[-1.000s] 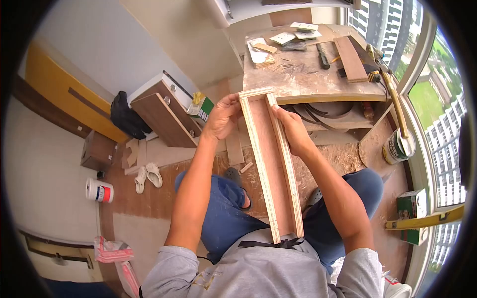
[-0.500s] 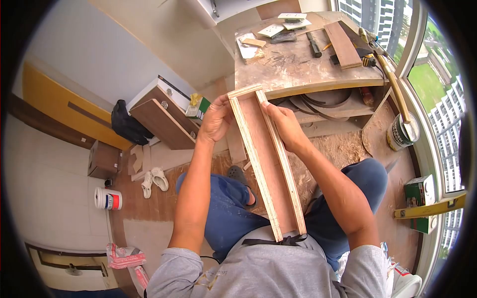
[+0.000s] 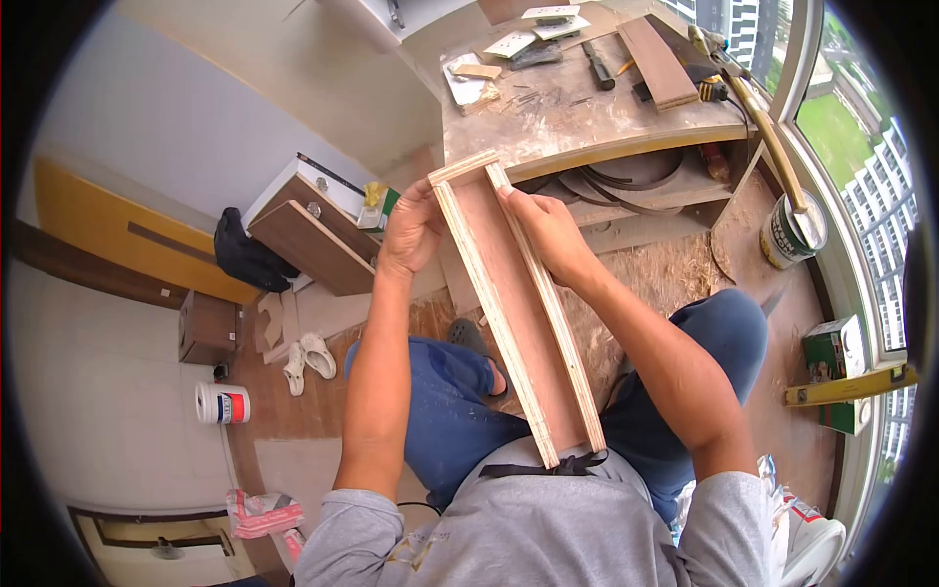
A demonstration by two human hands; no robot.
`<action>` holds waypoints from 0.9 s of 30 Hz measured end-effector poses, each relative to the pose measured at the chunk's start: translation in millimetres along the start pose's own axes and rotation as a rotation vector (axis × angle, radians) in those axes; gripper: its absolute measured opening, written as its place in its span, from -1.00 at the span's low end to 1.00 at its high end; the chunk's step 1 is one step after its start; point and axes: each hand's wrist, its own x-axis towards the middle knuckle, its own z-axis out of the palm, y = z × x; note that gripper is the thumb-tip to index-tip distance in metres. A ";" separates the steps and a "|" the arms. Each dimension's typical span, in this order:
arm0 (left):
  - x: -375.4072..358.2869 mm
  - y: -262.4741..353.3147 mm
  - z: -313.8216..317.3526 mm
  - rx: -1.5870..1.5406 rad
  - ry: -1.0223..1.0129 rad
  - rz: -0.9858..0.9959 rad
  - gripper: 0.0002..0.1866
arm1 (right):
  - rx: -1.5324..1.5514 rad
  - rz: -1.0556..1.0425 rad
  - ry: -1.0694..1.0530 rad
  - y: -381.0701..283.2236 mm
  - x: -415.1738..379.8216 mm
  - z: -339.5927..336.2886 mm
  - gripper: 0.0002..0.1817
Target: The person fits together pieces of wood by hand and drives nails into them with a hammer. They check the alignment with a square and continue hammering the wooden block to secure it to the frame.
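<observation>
A long, narrow plywood drawer box (image 3: 523,318) lies slantwise before me, its near end against my waist by a black drawstring (image 3: 548,467). It has two long side strips, a short strip across the far end and a reddish-brown bottom panel. My left hand (image 3: 412,233) is closed on its far left corner, the fingers partly hidden behind the side. On the right side strip, close to the far end, my right hand (image 3: 548,235) grips with the thumb on top. Beyond the far end stands a dusty workbench (image 3: 548,127).
On the bench lie white socket plates (image 3: 511,44), a dark-handled tool (image 3: 598,67), a brown board (image 3: 657,64) and a hammer (image 3: 768,137). Coiled edging strips (image 3: 636,191) fill the shelf below. A paint can (image 3: 792,233), a yellow spirit level (image 3: 851,384) and wood shavings (image 3: 646,269) are at right.
The box's far end has shifted slightly left and up in view, both hands moving with it. The whole view has turned a little; the grip looks the same.
</observation>
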 end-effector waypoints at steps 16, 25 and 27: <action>3.0 1.1 0.7 0.033 -0.070 0.035 -0.62 | -0.124 0.051 -0.016 -4.2 1.1 -4.6 -0.29; 1.4 3.1 2.3 0.064 -0.022 0.028 -0.67 | -0.100 0.009 0.032 -6.8 -1.7 -2.8 -0.17; -1.3 7.4 1.9 0.055 -0.016 0.008 -0.67 | -0.117 0.032 0.012 -8.8 -2.7 -3.7 -0.18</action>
